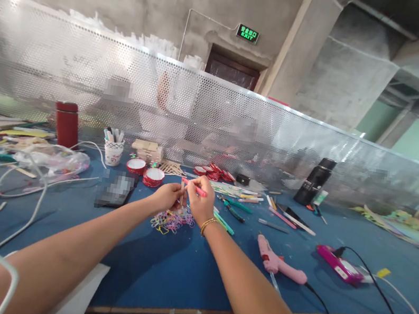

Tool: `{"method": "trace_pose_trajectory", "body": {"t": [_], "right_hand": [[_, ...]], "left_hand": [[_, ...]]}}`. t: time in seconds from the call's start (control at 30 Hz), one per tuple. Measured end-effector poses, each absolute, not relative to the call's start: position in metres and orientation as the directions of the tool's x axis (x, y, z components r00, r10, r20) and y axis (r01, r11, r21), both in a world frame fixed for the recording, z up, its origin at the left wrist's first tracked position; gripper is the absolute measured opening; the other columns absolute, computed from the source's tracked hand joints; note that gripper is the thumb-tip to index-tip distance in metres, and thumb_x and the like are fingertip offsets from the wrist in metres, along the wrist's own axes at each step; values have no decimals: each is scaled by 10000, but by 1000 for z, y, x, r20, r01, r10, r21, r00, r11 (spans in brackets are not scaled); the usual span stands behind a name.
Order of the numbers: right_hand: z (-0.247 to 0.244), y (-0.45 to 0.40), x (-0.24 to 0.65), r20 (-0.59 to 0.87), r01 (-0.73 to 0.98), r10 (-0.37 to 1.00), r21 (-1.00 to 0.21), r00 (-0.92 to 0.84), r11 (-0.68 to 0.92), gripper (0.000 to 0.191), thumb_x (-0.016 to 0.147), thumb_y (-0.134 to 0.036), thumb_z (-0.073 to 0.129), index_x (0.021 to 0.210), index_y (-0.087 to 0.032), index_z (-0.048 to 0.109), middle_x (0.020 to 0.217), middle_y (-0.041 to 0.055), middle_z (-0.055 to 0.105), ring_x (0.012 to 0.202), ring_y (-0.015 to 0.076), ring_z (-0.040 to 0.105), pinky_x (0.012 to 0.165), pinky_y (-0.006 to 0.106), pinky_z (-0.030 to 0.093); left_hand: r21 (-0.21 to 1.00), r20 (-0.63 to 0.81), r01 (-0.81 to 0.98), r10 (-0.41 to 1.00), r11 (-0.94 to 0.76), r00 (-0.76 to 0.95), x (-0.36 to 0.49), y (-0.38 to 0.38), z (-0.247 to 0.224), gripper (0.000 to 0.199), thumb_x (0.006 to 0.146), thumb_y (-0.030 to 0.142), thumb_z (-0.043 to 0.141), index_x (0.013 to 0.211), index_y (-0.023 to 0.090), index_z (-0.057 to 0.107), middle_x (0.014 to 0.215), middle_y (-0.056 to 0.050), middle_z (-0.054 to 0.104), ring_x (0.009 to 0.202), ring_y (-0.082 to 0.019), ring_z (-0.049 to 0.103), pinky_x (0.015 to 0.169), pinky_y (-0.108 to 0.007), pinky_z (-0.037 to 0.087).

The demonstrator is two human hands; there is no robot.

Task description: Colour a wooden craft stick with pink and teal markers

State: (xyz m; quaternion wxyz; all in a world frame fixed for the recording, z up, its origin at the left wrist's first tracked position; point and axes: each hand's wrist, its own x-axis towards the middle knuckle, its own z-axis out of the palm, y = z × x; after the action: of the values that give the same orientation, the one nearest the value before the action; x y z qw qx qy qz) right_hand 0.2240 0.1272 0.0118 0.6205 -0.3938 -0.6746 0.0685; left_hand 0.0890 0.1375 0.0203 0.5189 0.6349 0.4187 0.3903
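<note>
Both hands are close together above the blue table, just behind a heap of coloured loops. My right hand (201,199) is closed round a red pen (201,192), its tip pointing left toward the other hand. Pinched upright in my left hand (169,198) is a small pale stick (181,198); the pen tip is beside its upper end, and whether they touch is too small to tell. The pile of thin coloured loops (170,220) lies on the table below the fingers. A gold bracelet is on the right wrist.
Left of the hands are a dark phone (115,189), red-rimmed round tins (153,177) and a cup of pens (112,152). To the right lie green-handled pliers (232,209), a pink glue gun (280,263), a black bottle (314,181) and a purple power strip (339,264). A perforated metal screen (186,105) stands behind.
</note>
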Motion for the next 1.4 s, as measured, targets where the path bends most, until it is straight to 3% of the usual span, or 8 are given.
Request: {"method": "trace_pose_trajectory", "body": {"t": [0.57,1.4], "right_hand": [[13,128,225,771,426,623,-613,136,666,167,889,-351,500,788,-225,541,735,1,643,684,165,595,689,286,458],[14,125,224,782,454,613,-588,110,669,167,892,-333,504,775,-220,543,730,1,632,682,162,588,684,277,443]], "left_hand": [[981,109,117,934,-157,342,88,143,14,233,856,355,578,728,160,568,600,-13,625,398,-76,485,413,-194,353],[988,64,111,946,-104,318,88,139,21,176,880,275,542,751,156,551,626,-16,641,423,-88,531,426,-199,366]]}}
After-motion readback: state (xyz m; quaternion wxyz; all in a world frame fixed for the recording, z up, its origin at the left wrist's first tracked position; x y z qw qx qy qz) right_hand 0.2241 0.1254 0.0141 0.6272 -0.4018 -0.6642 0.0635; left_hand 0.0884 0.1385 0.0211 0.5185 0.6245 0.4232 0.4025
